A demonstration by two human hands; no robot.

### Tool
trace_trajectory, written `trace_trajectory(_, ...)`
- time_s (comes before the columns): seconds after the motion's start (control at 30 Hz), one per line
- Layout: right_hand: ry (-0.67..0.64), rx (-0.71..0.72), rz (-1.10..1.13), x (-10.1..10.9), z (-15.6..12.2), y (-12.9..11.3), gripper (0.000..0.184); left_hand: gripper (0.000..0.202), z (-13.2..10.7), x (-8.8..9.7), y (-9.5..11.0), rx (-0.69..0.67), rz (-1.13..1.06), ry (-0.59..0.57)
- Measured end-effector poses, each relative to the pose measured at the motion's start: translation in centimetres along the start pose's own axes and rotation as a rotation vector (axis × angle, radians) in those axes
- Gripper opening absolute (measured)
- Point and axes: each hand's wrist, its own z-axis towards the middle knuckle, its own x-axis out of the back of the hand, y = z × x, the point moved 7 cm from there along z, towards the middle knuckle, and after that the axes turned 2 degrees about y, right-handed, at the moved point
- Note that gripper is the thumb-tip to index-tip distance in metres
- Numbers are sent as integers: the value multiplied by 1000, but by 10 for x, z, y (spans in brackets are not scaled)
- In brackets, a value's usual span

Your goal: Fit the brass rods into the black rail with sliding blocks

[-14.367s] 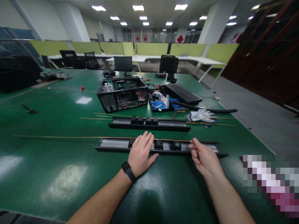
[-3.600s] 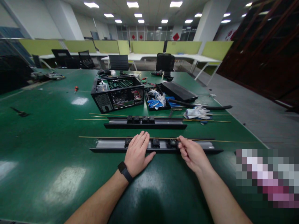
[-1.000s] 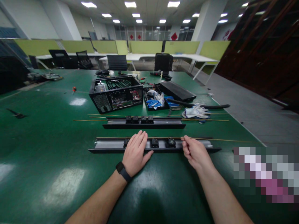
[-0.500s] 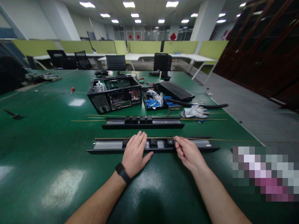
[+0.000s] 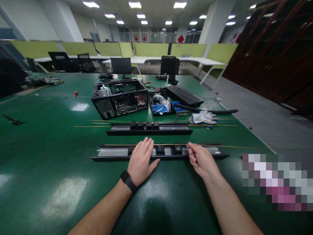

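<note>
A long black-edged channel [image 5: 111, 159] with a pale inner face lies crosswise on the table. Several small black blocks sit in it, among them a middle block [image 5: 160, 150] and a right-hand block [image 5: 177, 149]. My left hand [image 5: 141, 160] rests flat over the channel, fingers stretched and thumb apart, partly covering another block. A thin brass-coloured rod [image 5: 171, 144] runs along the channel's far edge, over the blocks, and reaches well past its right end. Thumb and fingertips of my right hand [image 5: 201, 160] pinch this rod, just right of the right-hand block.
Beyond lies a second channel [image 5: 149, 132] with blocks and more thin rods. Farther back are an open computer case [image 5: 119, 99], a tray of gloves [image 5: 161, 104], a black panel [image 5: 184, 95], a white glove [image 5: 204, 117] and a black tube [image 5: 220, 112].
My right hand has shifted slightly to the right with the rod, whose left end has moved right along the channel. My left hand stays in place.
</note>
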Motion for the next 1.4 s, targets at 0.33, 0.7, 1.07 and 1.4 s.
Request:
trace_trajectory(0.33,-17,55,-46,-3,0,1,31,68,0,0,1,8,0,-15)
trace_trajectory(0.7,-53,15,-14,-3,0,-1,28,72,1,0,2,-15,-16,-25)
trace_trajectory(1.07,20,15,-30,10,5,-6,24,69,0,0,0,6,-12,-26)
trace_trajectory(1.4,17,35,-21,4,-2,-4,28,67,0,1,0,28,-34,-14)
